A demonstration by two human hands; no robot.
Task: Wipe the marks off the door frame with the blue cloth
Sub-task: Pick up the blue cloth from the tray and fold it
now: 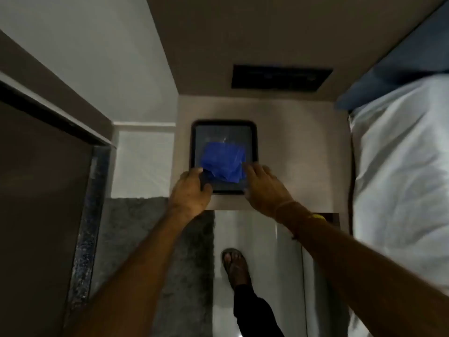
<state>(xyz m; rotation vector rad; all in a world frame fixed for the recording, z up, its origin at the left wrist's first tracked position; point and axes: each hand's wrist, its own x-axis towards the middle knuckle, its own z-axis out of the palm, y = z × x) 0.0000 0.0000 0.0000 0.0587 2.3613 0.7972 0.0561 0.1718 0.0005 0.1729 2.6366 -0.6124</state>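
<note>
A crumpled blue cloth [223, 164] lies in a dark rectangular tray [224, 125] on a pale bedside cabinet [291, 154]. My left hand [190, 190] grips the tray's near left corner, thumb on the front rim. My right hand [263, 188] lies over the near right corner with its fingertips beside the cloth; blur hides whether it grips. The door frame [91, 215], a speckled dark strip, runs along the left next to a dark door [38, 203].
A bed with white sheets [401, 190] and a blue pillow [398, 69] fills the right side. A grey mat [150, 239] lies on the glossy floor below the cabinet. My sandalled foot [237, 266] stands between mat and bed. A dark wall panel [280, 77] sits above the cabinet.
</note>
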